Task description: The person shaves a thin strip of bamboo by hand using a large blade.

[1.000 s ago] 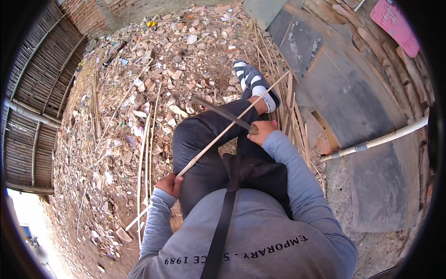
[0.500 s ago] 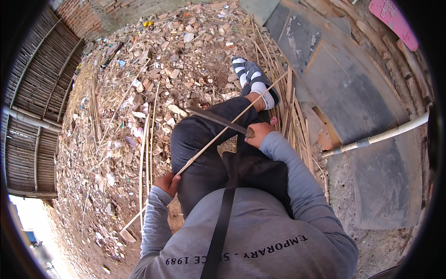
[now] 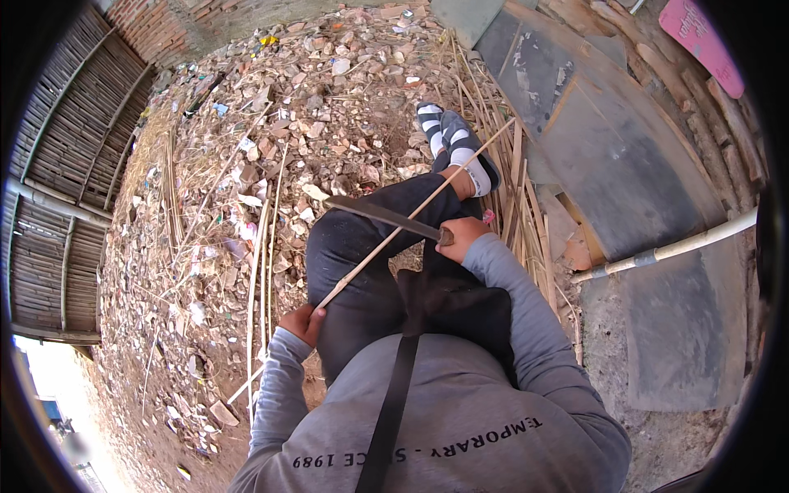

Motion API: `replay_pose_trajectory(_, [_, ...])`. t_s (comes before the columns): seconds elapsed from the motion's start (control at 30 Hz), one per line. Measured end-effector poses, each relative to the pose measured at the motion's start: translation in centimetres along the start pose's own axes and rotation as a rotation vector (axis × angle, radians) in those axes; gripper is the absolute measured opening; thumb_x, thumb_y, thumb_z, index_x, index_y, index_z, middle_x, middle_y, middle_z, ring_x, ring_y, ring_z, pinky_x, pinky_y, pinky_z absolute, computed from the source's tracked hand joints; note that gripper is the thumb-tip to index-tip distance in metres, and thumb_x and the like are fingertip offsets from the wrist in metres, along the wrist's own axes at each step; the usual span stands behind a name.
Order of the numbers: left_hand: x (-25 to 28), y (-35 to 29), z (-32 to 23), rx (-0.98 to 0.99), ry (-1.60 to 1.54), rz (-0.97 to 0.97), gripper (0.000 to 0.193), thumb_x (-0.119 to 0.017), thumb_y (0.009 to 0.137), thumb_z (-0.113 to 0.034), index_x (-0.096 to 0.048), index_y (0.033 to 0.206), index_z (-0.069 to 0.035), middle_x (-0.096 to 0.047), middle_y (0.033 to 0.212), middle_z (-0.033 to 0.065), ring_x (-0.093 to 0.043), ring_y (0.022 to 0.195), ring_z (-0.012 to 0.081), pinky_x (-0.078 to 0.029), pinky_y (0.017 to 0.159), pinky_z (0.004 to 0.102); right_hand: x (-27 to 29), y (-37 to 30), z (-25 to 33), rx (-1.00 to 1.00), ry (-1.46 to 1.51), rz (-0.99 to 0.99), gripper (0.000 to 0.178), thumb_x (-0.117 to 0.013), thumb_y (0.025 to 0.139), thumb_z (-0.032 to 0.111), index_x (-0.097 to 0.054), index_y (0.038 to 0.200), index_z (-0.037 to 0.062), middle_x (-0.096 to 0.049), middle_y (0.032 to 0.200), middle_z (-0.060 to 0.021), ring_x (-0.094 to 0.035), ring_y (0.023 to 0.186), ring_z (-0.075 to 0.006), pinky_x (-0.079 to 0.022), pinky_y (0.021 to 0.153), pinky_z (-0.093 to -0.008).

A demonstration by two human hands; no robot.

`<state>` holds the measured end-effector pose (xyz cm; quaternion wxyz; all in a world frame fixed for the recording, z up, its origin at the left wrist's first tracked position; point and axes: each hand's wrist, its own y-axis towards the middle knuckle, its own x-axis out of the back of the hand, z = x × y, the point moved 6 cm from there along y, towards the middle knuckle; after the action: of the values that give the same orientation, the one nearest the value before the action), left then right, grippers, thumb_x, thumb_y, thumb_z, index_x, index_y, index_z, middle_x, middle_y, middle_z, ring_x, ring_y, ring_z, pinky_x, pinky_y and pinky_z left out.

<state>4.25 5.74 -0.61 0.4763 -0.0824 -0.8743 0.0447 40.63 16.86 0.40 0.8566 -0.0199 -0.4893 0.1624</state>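
A: Delta vs half a second ago: the knife (image 3: 366, 210) has rolled, so more of its flat faces the camera. Strip (image 3: 362, 265) about where it was.
B: Surface and room?
A: Rubble ground (image 3: 205, 255), stone and brick chips. Slatted wall (image 3: 66, 99) at left, brick wall (image 3: 152, 33) at top left, dark panels (image 3: 629, 181) and a pink board (image 3: 700, 43) at right.
B: Hands?
A: Right hand (image 3: 466, 236) clamped on the knife handle, blade pointing left. Left hand (image 3: 302, 324) closed on the strip, which runs from behind the left sleeve (image 3: 278, 386), through the grip, up over the trouser leg (image 3: 333, 246) to the ankle. Blade crosses it mid-length; can't tell if they touch.
B: Counts?
A: One knife, one strip in hand, two hands, two striped shoes (image 3: 460, 135), one pink board. Loose strips (image 3: 514, 193) right of the shoes: many, too tangled to count.
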Motion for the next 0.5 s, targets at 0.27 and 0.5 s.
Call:
replay_pose_trajectory(0.27, [-0.1, 0.1, -0.2, -0.014, 0.026, -0.006, 0.043, -0.052, 0.092, -0.042, -0.055, 0.074, -0.002, -0.056, 0.060, 0.0218, -0.059, 0.062, 0.0419, -0.045, 0.057, 0.0461, -1.0, -0.1, -1.7, 0.009, 0.155, -0.171, 0.029, -0.072, 0.071, 0.031, -0.064, 0.084, 0.0063, -0.064, 0.078, -0.0160, -0.063, 0.079, -0.0359, -0.049, 0.071, -0.0426])
replay_pose_trajectory(0.5, [0.0, 0.1, -1.0, 0.001, 0.016, -0.029, 0.043, -0.053, 0.091, -0.041, -0.055, 0.073, -0.002, -0.055, 0.060, 0.0227, -0.058, 0.062, 0.0434, -0.045, 0.058, 0.0476, -0.9, -0.6, -2.0, -0.008, 0.099, -0.092, 0.027, -0.070, 0.072, 0.032, -0.065, 0.084, 0.0081, -0.065, 0.080, -0.0159, -0.063, 0.081, -0.0368, -0.049, 0.073, -0.0438])
